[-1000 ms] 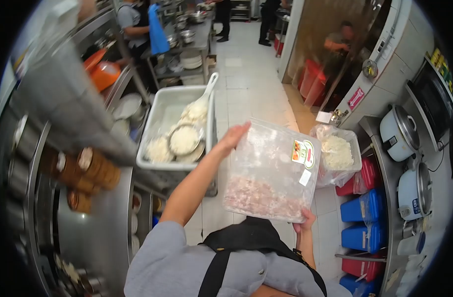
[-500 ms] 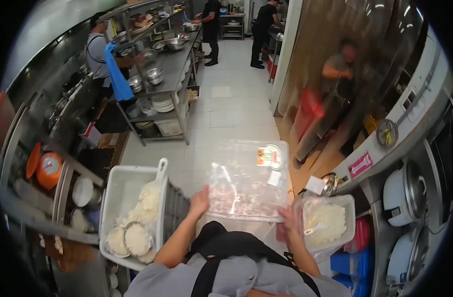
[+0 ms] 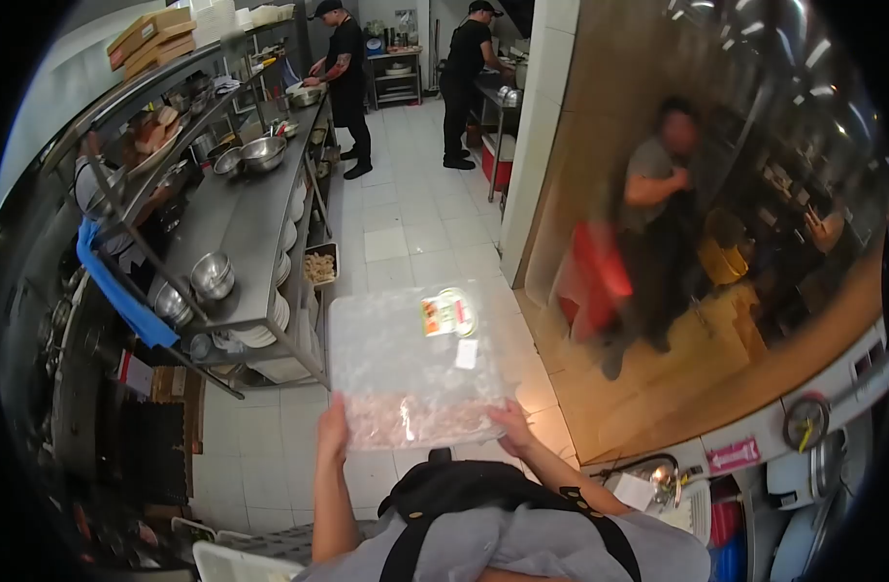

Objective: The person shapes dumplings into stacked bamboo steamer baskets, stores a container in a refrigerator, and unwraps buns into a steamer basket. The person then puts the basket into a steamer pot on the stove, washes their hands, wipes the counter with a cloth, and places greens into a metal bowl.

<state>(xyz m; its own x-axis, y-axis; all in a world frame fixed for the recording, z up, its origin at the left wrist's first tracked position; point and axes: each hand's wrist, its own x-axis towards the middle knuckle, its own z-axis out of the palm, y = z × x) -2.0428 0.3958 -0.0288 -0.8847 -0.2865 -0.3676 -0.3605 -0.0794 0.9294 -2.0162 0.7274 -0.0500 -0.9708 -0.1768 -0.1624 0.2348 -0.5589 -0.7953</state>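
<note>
A large, flat, clear plastic container [image 3: 406,354] is held out in front of my body. Pale pinkish contents lie along the side nearest me, too blurred to name. Stickers and a small white label [image 3: 467,353] are on its top right. My left hand [image 3: 334,427] grips the container's near left edge, and my right hand [image 3: 509,425] grips the near right corner. Both thumbs rest at the edge, while the other fingers are mostly hidden behind it. Below my left forearm, the rim of a white tub [image 3: 239,565] shows at the bottom of the view.
A steel worktable [image 3: 236,218] with metal bowls [image 3: 213,275] runs along the left. Two people in black [image 3: 347,87] stand farther back. Another person [image 3: 658,184] is behind a see-through curtain [image 3: 561,165] at right, near a red bin [image 3: 595,276]. Tiled floor [image 3: 386,242] stretches ahead.
My view has turned right and moved forward, with the container still between both hands. The tub of white food at left has mostly left view; the rice-like tub at right is now largely hidden.
</note>
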